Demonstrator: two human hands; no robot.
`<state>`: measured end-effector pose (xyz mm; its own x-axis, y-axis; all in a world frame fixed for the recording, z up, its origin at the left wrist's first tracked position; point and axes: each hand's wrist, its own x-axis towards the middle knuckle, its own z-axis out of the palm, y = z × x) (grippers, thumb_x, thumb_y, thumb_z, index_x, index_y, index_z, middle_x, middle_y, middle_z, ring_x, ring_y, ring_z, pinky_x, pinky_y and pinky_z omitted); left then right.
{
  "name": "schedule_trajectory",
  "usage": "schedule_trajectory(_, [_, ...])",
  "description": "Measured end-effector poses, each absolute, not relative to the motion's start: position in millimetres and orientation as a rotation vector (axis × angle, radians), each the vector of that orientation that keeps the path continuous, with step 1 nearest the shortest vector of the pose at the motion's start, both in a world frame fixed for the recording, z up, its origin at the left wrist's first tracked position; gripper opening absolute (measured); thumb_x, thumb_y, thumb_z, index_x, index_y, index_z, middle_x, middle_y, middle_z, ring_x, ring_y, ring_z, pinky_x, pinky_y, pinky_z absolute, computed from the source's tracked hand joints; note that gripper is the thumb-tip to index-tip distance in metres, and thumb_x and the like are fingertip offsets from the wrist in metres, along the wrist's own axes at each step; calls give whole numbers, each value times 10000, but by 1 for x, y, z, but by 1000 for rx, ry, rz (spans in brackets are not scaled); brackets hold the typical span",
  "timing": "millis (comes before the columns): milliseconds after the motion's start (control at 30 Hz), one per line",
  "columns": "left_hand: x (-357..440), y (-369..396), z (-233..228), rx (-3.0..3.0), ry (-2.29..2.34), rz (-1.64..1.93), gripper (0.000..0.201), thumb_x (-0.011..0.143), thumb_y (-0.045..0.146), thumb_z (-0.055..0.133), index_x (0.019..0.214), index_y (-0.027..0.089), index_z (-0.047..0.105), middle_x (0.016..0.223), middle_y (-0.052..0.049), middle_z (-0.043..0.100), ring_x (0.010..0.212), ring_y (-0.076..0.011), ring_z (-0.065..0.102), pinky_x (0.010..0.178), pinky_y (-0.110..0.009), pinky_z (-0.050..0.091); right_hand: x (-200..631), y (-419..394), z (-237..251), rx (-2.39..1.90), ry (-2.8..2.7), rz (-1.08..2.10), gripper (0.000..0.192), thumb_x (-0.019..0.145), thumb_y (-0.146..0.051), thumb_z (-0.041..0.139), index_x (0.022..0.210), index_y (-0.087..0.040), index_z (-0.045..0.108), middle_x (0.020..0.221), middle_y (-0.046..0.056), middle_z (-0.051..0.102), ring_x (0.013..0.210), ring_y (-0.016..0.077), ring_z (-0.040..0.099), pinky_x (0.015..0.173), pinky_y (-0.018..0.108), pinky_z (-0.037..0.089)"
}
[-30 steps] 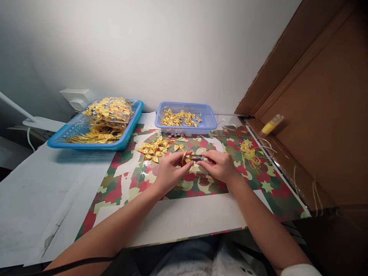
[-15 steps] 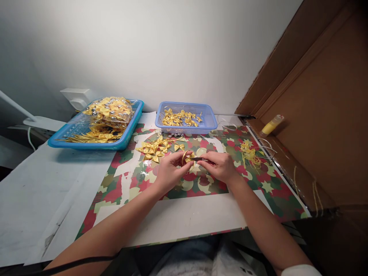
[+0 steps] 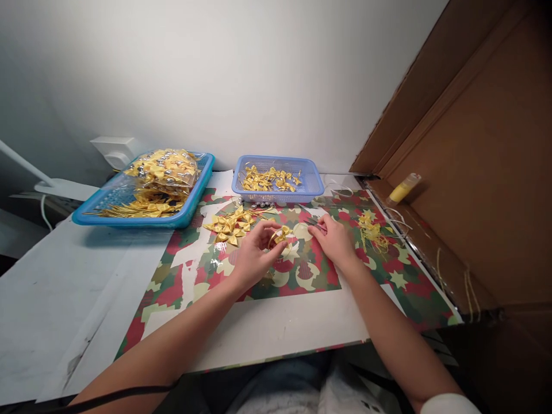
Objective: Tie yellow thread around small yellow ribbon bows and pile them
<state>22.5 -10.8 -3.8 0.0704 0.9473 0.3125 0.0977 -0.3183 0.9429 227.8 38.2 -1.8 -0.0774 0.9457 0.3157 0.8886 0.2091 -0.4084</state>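
a white table [image 3: 64, 287] stands against a plain white wall [image 3: 241, 75], with a brown cardboard panel [image 3: 487, 172] closing off its right side. a glossy mat [image 3: 207, 270] printed in red, green and cream stars covers the middle of the table.

at the back left of the table sits a big blue tray [image 3: 190, 207] heaped with yellow bows in clear bags. just right of it is a smaller blue basket [image 3: 314, 185] with loose bows in it. a pile of bows [image 3: 230, 224] lies on the mat in front of the basket, and yellow thread scraps [image 3: 373, 233] lie further right. a yellow tube [image 3: 403, 188] leans on the cardboard.

the left hand [image 3: 254, 256] pinches a yellow bow [image 3: 282, 234] between thumb and fingertips, just above the mat's centre. the right hand [image 3: 336, 241] rests on the mat, apart from the left one, fingers curled around small dark scissors [image 3: 314, 223] whose tips poke out toward the basket.
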Motion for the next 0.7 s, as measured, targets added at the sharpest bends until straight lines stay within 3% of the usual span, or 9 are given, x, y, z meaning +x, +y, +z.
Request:
schedule_trajectory(100, [23, -11, -3, 1524, 1083, 1365, 254, 787, 281, 658, 831, 220, 415, 725, 41, 470, 613, -92, 501, 560, -210, 429, 230, 42, -10, -1725, -2046, 68, 235, 823, -403, 636, 697, -211, 584, 786, 71, 627, 773, 235, 545, 605, 305, 366])
schedule_trajectory(167, [23, -12, -2, 1545, 1110, 1350, 298, 788, 280, 650, 771, 221, 359, 687, 58, 421, 593, -86, 479, 555, -209, 409, 229, 41, -12, -1765, -2048, 45, 206, 800, -393, 664, 727, -205, 625, 891, 98, 623, 867, 271, 540, 684, 355, 412])
schedule_trajectory(300, [22, -14, 1, 1693, 1197, 1297, 303, 804, 264, 619, 709, 213, 335, 645, 67, 388, 566, -81, 412, 547, -213, 355, 220, 31, -1, -1364, -2047, 93, 255, 841, -304, 603, 1069, -216, 677, 1117, 110, 600, 1013, 278, 522, 870, 424, 437])
schedule_trajectory(367, [23, -14, 1, 1727, 1199, 1301, 331, 810, 263, 611, 686, 213, 308, 627, 70, 360, 556, -83, 367, 536, -214, 325, 214, 24, 5, -1032, -2155, 168, 299, 882, -256, 528, 1146, -264, 668, 1217, 76, 575, 1107, 255, 496, 966, 424, 402])
schedule_trajectory(500, [23, -12, -2, 1603, 1055, 1315, 381, 826, 299, 605, 684, 219, 260, 656, 62, 325, 571, -90, 329, 528, -216, 319, 207, 16, 8, -977, -2193, 190, 257, 883, -261, 539, 1057, -289, 726, 1243, 56, 579, 1129, 257, 472, 987, 437, 382])
schedule_trajectory(633, [23, -10, -4, 1475, 967, 1259, 376, 826, 320, 617, 706, 218, 275, 678, 60, 301, 589, -88, 292, 530, -211, 324, 206, 15, 4, -984, -2161, 263, 318, 892, -275, 511, 1159, -283, 683, 1279, 57, 555, 1150, 256, 459, 1005, 444, 379])
schedule_trajectory(700, [23, -10, -3, 1443, 932, 1251, 382, 820, 326, 627, 710, 216, 278, 683, 60, 300, 596, -86, 293, 536, -209, 331, 206, 15, 4, -1013, -2207, 318, 289, 895, -292, 505, 1097, -273, 711, 1285, 55, 557, 1151, 267, 450, 1005, 460, 373])
